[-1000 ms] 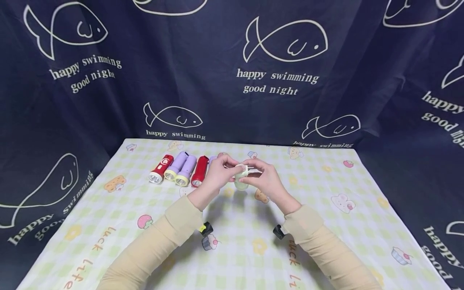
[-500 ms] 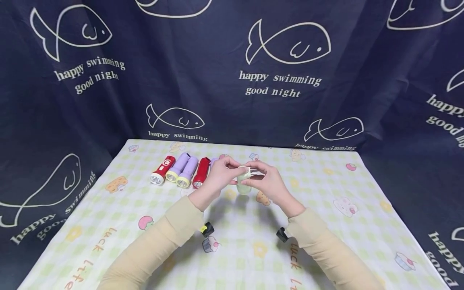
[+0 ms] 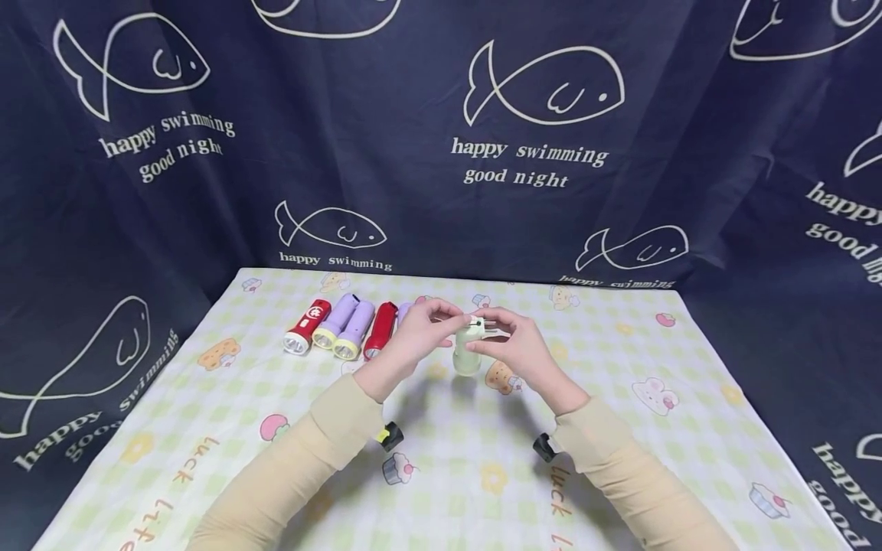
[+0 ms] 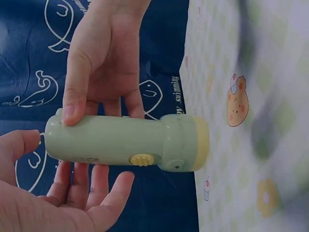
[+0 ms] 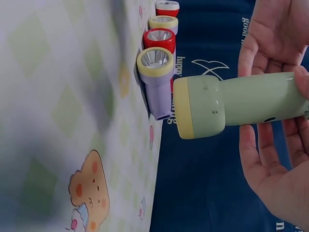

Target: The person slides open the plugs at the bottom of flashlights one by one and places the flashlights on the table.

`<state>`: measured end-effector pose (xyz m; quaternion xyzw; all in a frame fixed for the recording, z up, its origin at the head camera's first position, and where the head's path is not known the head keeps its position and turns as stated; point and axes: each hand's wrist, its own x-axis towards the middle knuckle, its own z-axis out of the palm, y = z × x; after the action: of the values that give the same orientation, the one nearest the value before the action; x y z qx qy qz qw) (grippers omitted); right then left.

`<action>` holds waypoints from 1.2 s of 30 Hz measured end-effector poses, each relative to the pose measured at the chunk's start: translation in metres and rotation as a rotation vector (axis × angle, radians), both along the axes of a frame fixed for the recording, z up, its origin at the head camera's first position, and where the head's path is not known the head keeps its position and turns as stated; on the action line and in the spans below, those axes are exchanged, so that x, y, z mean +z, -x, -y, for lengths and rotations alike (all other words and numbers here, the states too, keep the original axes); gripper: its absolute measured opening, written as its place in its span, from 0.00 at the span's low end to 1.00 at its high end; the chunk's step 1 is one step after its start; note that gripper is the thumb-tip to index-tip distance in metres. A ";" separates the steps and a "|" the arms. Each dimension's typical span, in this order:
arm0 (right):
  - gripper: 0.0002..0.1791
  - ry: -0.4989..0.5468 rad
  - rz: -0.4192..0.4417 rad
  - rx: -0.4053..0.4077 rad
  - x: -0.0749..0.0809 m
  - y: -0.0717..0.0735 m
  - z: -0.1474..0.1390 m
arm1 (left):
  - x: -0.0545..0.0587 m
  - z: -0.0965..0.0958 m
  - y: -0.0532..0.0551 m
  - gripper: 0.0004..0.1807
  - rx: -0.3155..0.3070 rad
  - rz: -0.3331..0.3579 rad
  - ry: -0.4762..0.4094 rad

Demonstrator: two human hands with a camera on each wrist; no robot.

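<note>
A pale green flashlight with a yellow lens rim stands nearly upright above the table, lens end down, between both hands. In the left wrist view its body carries a yellow slide switch. My right hand grips the upper part, thumb on one side and fingers behind. My left hand holds the same end, with its fingertips behind the body and its thumb close to the tail. Thin pale strips show between the tail and the right fingers. The lens face is hidden.
Left of the hands lie a red flashlight with a white head, two purple flashlights and another red one. A further purple flashlight is mostly behind the left hand in the head view. The checked tablecloth ends at a dark curtain.
The green flashlight has shifted slightly right and toward me, and more of its body shows. A dark spot on its tail has come into view. The right hand has moved slightly right.
</note>
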<state>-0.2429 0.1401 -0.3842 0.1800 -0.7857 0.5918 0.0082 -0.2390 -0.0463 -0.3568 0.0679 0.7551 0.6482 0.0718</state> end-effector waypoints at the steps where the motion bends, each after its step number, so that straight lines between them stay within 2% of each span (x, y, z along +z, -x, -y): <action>1: 0.27 -0.003 0.002 -0.005 0.001 0.000 -0.001 | -0.001 0.000 0.000 0.15 -0.003 -0.009 0.004; 9: 0.28 -0.037 0.005 -0.059 0.013 0.002 -0.007 | -0.007 0.001 0.000 0.17 -0.048 -0.108 -0.034; 15: 0.28 -0.051 0.009 -0.077 0.022 0.005 -0.012 | -0.018 0.000 0.004 0.20 -0.110 -0.262 -0.062; 18: 0.28 -0.059 0.024 -0.082 0.024 0.006 -0.013 | -0.026 -0.001 0.006 0.22 -0.121 -0.323 -0.072; 23: 0.27 -0.002 0.056 -0.077 0.029 0.008 -0.013 | -0.033 -0.004 0.005 0.24 -0.124 -0.331 -0.119; 30: 0.26 0.135 0.107 -0.040 0.030 0.010 -0.010 | -0.020 -0.008 -0.011 0.22 -0.082 -0.387 -0.115; 36: 0.26 0.205 0.131 -0.031 0.033 0.010 -0.010 | -0.022 -0.009 -0.014 0.22 -0.075 -0.389 -0.122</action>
<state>-0.2524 0.1503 -0.3514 0.1268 -0.7227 0.6792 -0.0155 -0.2249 -0.0369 -0.3790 0.2241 0.7111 0.6641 -0.0556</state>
